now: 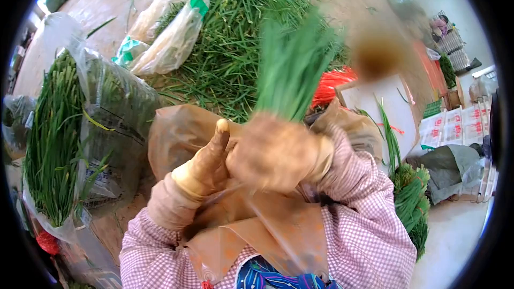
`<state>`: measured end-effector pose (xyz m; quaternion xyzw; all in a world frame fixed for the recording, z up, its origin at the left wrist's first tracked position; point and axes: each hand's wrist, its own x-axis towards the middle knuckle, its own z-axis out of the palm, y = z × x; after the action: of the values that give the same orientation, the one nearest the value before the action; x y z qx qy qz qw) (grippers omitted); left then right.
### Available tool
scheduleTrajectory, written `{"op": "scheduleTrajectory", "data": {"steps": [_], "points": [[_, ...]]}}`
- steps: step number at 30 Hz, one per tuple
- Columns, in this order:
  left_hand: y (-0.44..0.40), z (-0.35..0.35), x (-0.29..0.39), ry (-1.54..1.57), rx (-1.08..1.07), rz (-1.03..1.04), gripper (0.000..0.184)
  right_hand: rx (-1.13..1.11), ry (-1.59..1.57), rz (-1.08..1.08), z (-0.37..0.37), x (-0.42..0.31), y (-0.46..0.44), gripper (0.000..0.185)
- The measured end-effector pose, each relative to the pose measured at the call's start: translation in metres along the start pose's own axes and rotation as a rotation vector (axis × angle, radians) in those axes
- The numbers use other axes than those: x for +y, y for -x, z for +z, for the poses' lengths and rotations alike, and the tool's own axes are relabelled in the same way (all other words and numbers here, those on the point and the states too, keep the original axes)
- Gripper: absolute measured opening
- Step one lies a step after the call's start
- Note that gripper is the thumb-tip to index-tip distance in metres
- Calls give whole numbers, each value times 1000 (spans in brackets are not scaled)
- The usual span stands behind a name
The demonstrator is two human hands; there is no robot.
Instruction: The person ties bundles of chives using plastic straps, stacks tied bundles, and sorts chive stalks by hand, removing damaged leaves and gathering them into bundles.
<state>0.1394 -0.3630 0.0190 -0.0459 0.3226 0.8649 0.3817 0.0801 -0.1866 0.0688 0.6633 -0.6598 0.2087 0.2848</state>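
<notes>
My right hand [276,152], gloved and blurred by motion, is closed around the lower end of a bunch of green stalks [292,67], whose leafy tops point up and away from me. Close on its left, my left hand [211,158] wears a soiled glove. Its thumb points up, and its other fingers are partly hidden behind the right hand; whether they hold anything does not show. Both hands are above my lap, over a brown plastic apron [262,225]. Behind the bunch lies a big heap of loose green stalks [230,43] on the floor.
Clear plastic bags with green tape [174,37] lie by the heap. At left stands a bag packed with stalks [56,144]. Red strings [332,86] and a white board [375,107] are right of the heap. Bundled stalks [412,198] rest beside my right arm.
</notes>
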Motion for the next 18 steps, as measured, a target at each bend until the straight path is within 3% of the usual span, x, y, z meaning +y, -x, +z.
{"op": "scheduleTrajectory", "data": {"steps": [1,2,3,5,6,13,14,17,18], "points": [[0,8,4,87,161,-69,69,40,-66,-118,27,-11,7,26],[0,15,8,188,335,-124,65,-100,-180,-145,25,-24,-2,27],[1,23,11,289,510,-158,63,-85,-183,-149,30,-30,-6,27],[16,14,-6,131,214,42,50,-113,-227,-250,39,-38,-14,26],[19,10,-6,65,146,41,46,-195,-213,-219,45,-47,-9,27],[21,-8,7,-139,120,-102,18,-247,-331,-163,104,-74,9,29],[27,-8,19,-74,23,-201,35,-239,-345,-152,107,-76,11,29],[15,-46,-9,-274,68,-121,28,-210,-370,-125,102,-80,13,30],[8,-59,-16,-184,91,-129,27,-199,-375,-115,98,-80,13,31]]}}
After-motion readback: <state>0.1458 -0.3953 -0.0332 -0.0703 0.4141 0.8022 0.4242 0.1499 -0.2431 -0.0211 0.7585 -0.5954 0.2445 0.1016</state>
